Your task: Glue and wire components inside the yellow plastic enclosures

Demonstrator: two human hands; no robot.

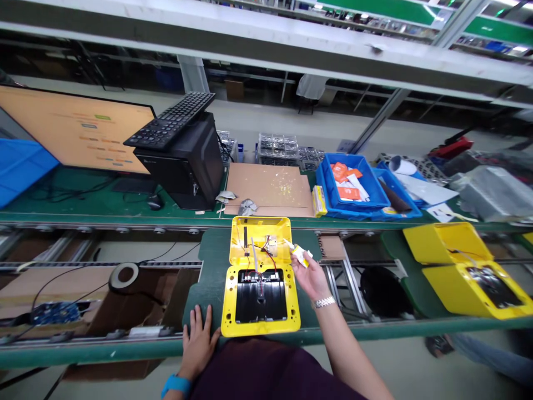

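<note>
Squeeze tube (300,256) — long axis up-left, fingers of right hand (310,279) closed on it

One left hand (199,344), one right hand (308,278), two open yellow housings (260,329) (447,289), one keyboard (170,119), one monitor (75,128)

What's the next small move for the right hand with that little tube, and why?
Probably ease the small tube in the right hand left toward the small circuit board on the open yellow lid: the tube's white tip already points that way, and the left hand lies free on the green mat.
</note>
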